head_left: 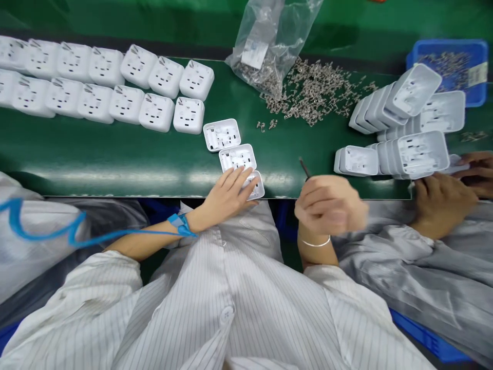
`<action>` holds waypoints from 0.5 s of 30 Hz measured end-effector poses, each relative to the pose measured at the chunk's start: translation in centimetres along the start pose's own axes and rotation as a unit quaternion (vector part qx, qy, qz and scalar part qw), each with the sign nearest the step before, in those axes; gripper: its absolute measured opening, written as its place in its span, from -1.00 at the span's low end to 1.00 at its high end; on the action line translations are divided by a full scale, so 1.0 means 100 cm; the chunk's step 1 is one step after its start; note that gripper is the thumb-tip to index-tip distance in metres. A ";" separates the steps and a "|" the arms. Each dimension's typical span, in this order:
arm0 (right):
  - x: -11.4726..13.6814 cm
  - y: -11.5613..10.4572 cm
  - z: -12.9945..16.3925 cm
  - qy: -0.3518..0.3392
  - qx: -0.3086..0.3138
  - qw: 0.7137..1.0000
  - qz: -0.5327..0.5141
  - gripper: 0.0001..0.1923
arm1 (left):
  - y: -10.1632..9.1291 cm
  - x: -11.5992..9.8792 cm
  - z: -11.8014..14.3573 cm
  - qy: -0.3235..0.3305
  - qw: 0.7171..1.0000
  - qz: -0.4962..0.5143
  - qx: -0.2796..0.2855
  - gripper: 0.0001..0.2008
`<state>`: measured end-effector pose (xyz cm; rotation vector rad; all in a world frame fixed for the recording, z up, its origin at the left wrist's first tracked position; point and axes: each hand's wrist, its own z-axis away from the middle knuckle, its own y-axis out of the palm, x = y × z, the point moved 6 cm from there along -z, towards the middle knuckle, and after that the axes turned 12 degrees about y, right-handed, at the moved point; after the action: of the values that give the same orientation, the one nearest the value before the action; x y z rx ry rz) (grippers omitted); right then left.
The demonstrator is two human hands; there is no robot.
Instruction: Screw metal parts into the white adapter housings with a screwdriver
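My left hand [228, 195] lies with its fingers stretched over the white plastic housings at the table's front edge. Beneath its fingers are a middle housing [246, 152] and a front housing [256, 190], both open side up and partly covered. Just behind them is another open housing [222, 134]. My right hand [331, 204] is closed and slightly blurred, raised near the edge further right. From its fist sticks a thin dark tool [304, 167]; its handle is hidden, so its kind is unclear.
Small metal parts [316, 92] lie heaped beside a clear plastic bag [265, 56]. Two rows of white socket units [125, 104] stand at left. Stacked housings [419, 151] and a blue bin [475, 97] are at right, near a co-worker's hands [447, 200]. A blue coiled cord [127, 232] runs from my left wrist.
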<state>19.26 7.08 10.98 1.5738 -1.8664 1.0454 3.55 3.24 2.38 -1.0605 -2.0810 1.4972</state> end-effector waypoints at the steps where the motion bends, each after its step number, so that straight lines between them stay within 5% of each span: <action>1: 0.005 -0.002 -0.013 -0.015 -0.064 0.993 -0.098 -0.42 | -0.002 0.003 0.003 0.006 1.000 0.009 -0.010 -0.26; 3: 0.003 0.010 -0.043 0.009 -0.121 0.960 -0.252 -0.42 | -0.006 0.009 0.010 0.014 0.999 0.022 -0.030 -0.10; 5: -0.005 0.041 -0.075 0.088 -0.072 0.940 -0.323 -0.38 | -0.010 0.017 0.019 0.013 0.999 0.017 -0.040 -0.12; 9: -0.031 0.092 -0.113 0.194 -0.005 0.927 -0.321 -0.30 | -0.019 0.041 0.031 0.000 0.997 -0.010 -0.074 -0.35; 15: -0.055 0.141 -0.140 0.210 0.036 0.921 -0.327 -0.25 | -0.019 0.087 0.026 -0.078 0.993 0.041 -0.079 -0.42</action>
<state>5.23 22.22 11.61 1.6691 -0.9213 1.0259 -4.57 7.80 2.06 -1.1315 -2.3221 1.5179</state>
